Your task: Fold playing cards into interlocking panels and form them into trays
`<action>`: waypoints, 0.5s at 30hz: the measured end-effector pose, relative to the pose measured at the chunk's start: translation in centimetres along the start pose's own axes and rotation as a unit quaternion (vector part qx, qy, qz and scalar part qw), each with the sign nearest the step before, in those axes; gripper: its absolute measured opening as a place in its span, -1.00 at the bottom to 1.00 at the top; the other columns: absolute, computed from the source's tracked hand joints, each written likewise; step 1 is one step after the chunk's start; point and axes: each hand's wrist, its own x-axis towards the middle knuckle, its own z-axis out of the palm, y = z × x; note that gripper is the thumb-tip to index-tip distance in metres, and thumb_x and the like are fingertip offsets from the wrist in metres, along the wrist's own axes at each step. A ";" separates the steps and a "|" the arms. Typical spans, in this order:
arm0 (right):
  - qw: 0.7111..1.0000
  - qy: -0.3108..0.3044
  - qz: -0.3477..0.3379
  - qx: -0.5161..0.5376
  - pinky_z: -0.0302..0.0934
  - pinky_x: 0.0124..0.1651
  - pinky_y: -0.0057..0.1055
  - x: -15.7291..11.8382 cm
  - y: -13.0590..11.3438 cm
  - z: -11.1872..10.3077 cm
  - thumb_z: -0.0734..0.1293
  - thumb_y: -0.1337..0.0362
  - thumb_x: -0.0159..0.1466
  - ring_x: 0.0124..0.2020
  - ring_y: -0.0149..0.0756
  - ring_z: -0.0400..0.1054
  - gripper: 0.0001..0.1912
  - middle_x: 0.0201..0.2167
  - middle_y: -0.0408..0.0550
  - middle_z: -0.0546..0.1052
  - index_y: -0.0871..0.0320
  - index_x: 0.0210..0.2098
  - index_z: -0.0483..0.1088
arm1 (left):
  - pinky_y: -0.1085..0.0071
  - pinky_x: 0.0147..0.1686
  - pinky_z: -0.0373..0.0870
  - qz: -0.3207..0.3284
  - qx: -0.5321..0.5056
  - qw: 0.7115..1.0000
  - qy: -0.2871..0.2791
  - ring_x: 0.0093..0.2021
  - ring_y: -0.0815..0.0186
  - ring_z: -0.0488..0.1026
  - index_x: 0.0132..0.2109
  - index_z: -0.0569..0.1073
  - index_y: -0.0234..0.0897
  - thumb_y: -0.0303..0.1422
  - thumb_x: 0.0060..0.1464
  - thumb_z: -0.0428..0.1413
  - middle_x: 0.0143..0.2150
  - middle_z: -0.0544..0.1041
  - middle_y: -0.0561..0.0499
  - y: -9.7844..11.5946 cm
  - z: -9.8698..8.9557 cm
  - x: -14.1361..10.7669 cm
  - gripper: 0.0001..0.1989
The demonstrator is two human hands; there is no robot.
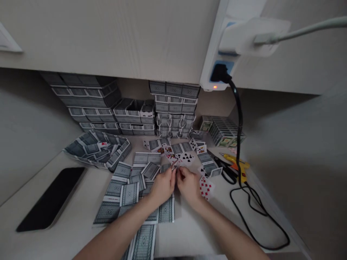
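Near the middle of the desk, my left hand [163, 185] is closed with a playing card [175, 165] pinched at its fingertips. Close beside it, almost touching, my right hand [189, 184] has its fingers curled together; what they hold, if anything, is hidden. Face-down cards with patterned grey-green backs [129, 194] spread under and left of my left hand. Just beyond my fingers lie face-up cards [185, 157], and a diamond card [206, 187] rests by my right hand. Several cards form a folded strip [207, 163] to the right.
Stacked card-built blocks [175, 104] stand at the back. A card-made tray [119, 159] holding loose pieces and a black phone [51, 198] lie left. Black scissors [229, 176], a yellow glue gun [238, 162] with its cord, and boxed card decks [225, 130] are right. A power strip [210, 68] hangs above.
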 end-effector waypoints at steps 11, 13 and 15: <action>0.888 -0.101 0.136 0.428 0.10 -0.65 -0.48 1.7 0.0 -0.9 0.11 -0.07 0.13 -0.72 -0.42 0.19 -0.53 -0.71 -0.14 0.39 0.20 -0.50 0.36 | 0.58 -0.78 0.09 -0.227 -0.372 0.900 -0.011 -0.77 0.49 0.15 -0.37 0.22 -0.28 -0.12 0.07 -0.15 -0.72 0.23 0.20 -0.2 -0.4 1.1 -0.70; 0.858 -0.146 0.165 0.464 0.02 -0.73 -0.50 1.6 -0.2 -0.8 0.12 -0.10 0.11 -0.80 -0.46 0.10 -0.52 -0.79 -0.20 0.31 0.20 -0.50 0.35 | 0.60 -0.81 0.06 -0.236 -0.413 0.880 -0.022 -0.79 0.51 0.13 -0.41 0.21 -0.29 -0.10 0.04 -0.12 -0.74 0.22 0.21 0.1 -0.5 1.1 -0.68; 0.853 -0.142 0.161 0.475 -0.06 -0.78 -0.54 1.3 -0.4 -0.6 0.14 -0.10 0.10 -0.83 -0.50 0.04 -0.55 -0.82 -0.25 0.24 0.18 -0.50 0.32 | 0.61 -0.82 0.03 -0.235 -0.429 0.872 -0.030 -0.80 0.53 0.11 -0.45 0.19 -0.29 -0.08 0.01 -0.08 -0.76 0.21 0.21 0.4 -0.7 1.1 -0.66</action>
